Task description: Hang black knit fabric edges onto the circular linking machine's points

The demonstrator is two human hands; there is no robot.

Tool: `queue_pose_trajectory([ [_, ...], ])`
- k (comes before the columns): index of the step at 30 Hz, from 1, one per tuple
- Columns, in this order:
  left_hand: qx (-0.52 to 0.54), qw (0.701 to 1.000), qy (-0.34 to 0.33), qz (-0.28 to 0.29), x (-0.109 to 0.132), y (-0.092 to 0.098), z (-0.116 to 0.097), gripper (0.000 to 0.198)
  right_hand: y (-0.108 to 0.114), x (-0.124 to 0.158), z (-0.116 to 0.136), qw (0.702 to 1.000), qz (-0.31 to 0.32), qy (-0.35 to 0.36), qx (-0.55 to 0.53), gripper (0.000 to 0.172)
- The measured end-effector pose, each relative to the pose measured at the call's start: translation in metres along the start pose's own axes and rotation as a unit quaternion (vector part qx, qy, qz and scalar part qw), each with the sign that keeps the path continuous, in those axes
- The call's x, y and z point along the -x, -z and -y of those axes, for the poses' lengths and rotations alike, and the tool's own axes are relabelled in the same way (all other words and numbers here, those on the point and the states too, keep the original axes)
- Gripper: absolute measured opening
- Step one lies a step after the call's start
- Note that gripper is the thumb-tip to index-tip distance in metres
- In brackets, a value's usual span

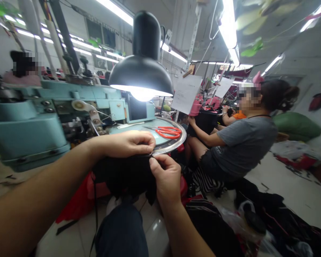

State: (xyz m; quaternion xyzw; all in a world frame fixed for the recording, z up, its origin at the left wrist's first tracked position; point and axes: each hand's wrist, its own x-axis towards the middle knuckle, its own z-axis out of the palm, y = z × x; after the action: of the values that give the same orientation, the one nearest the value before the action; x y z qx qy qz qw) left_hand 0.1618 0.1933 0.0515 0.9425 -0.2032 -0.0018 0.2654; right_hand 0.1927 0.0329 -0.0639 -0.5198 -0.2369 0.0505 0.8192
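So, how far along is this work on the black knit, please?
Done: unclear; the black knit fabric shows no finished seam I can see. In hand: the left hand and right hand pinch its edge at the dial rim. Left: a dark fabric pile lies on the floor, its state unclear, so progress is hard to judge.

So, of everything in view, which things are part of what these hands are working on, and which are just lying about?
In use:
left hand and right hand, pinching black fabric
teal stitching machine's round plate, at the fabric's edge

Lying about:
red-handled scissors on that plate
desk lamp
red plastic bag
dark garments on the floor
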Motion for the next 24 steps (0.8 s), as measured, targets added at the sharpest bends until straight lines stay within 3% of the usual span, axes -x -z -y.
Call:
queue_pose_trajectory([
  [7, -0.021, 0.998, 0.054, 0.029, -0.005, 0.008, -0.007, 0.035, 0.000, 0.000, 0.008, 0.997, -0.005, 0.038, 0.066, 0.016],
  [14, 0.010, 0.997, 0.039, 0.069, -0.008, 0.013, 0.000, 0.037, 0.000, -0.001, 0.006, 1.000, 0.008, -0.010, 0.018, 0.018],
  [19, 0.003, 0.999, 0.004, 0.034, -0.002, 0.006, 0.004, 0.037, -0.004, -0.003, -0.003, 0.989, 0.012, -0.081, -0.127, 0.019],
  [24, -0.004, 1.000, -0.008, 0.013, 0.000, 0.003, 0.001, 0.040, -0.007, -0.004, -0.004, 0.991, -0.008, -0.068, -0.113, 0.018],
])
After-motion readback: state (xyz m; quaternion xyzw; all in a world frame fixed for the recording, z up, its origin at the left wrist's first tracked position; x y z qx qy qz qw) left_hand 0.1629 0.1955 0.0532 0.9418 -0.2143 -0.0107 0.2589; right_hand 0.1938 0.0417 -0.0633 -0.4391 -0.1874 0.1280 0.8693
